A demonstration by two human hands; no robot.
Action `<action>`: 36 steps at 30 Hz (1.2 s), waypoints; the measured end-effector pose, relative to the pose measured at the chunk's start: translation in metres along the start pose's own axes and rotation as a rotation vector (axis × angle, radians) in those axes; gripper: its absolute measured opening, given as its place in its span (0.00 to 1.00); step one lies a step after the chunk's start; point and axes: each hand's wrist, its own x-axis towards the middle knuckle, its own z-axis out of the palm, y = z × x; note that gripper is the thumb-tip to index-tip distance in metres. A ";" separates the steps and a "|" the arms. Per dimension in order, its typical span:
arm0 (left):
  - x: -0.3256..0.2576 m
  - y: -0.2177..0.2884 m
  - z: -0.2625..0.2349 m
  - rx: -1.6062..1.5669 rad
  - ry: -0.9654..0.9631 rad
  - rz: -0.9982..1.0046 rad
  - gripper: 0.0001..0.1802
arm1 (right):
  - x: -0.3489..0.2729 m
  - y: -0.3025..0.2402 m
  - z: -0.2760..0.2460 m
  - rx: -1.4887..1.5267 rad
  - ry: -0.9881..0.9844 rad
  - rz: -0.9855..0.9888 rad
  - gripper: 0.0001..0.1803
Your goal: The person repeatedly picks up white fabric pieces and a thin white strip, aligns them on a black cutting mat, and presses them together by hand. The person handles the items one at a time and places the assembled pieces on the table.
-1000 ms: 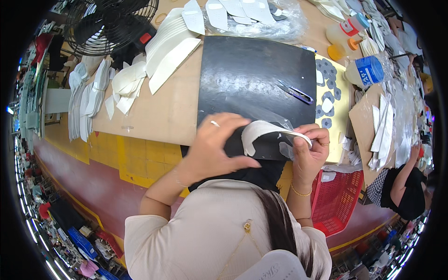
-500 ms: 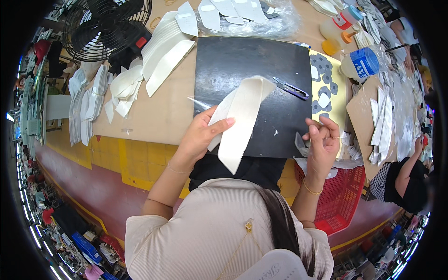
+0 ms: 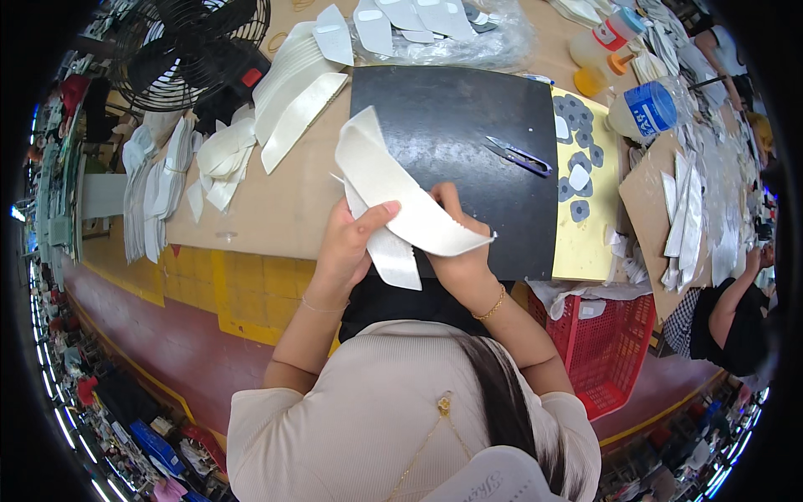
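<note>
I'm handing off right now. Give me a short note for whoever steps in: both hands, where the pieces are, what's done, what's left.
Left hand: grips the long white curved piece, thumb on top.
Right hand: holds the same piece at its lower end, partly hidden beneath it; a second white strip hangs below between the hands.
Work surface: black mat just beyond the hands, with small scissors lying untouched on it.
Stock: stacks of white cut pieces sit left of the mat.
Done: piece picked up, held above the mat's near edge.
Left: cannot tell from this view.

Short-sleeved beige top; thin bracelets on both wrists; small gold pendant; dark hair.
</note>
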 end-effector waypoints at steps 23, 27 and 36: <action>0.163 0.089 0.020 1.726 -0.060 0.682 0.28 | -0.030 0.045 -0.057 0.714 0.348 0.296 0.18; 0.178 0.104 -0.008 1.678 0.046 0.684 0.25 | -0.032 0.062 -0.036 0.693 0.384 0.231 0.19; 0.188 0.117 -0.050 1.166 0.275 0.309 0.25 | -0.037 0.067 -0.027 0.684 0.473 0.242 0.24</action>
